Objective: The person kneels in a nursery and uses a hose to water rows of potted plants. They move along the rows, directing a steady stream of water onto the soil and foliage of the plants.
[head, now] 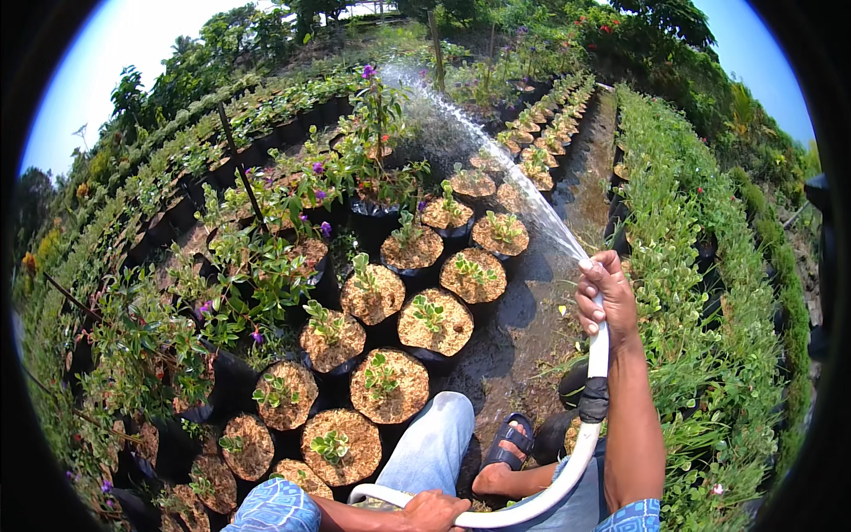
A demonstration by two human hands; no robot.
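My right hand (606, 296) grips a white garden hose (572, 469) near its end, the thumb at the mouth. A fanned jet of water (505, 173) leaves it toward the upper left, over the potted rows. Black tape (594, 399) wraps the hose below this hand. Low in the picture, my left hand (432, 511) is closed around a lower stretch of the hose, in front of my legs. Left of the path stand black grow bags topped with brown mulch, each with a small leafy seedling (427, 314). The nearest bag (341, 447) is beside my knee.
A wet dirt path (512, 339) runs ahead, with my sandalled foot (510, 442) on it. Dense green plants (671, 266) border its right side. Purple-flowered shrubs (266, 292) and a dark thin stake (239, 166) stand at left. Further bag rows (552, 133) stretch away.
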